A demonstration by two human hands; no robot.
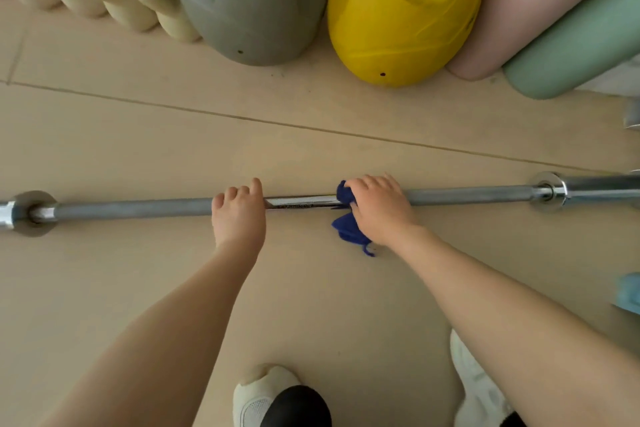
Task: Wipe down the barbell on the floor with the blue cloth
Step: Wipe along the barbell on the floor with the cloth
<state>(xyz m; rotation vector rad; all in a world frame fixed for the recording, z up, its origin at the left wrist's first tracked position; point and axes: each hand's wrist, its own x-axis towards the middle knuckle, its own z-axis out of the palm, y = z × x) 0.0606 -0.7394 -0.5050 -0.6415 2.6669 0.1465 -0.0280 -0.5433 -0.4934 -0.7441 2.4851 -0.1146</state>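
Left hand (239,215) gripping barbell (474,195), right hand (379,206) pressing blue cloth (348,229) (bunched) on it

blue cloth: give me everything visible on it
The blue cloth is dark blue, soft fabric, bunched up and wrapped over the barbell near mid-shaft. The right hand presses it onto the bar and covers most of it. A loose end with a frayed thread trails toward the person on the floor.
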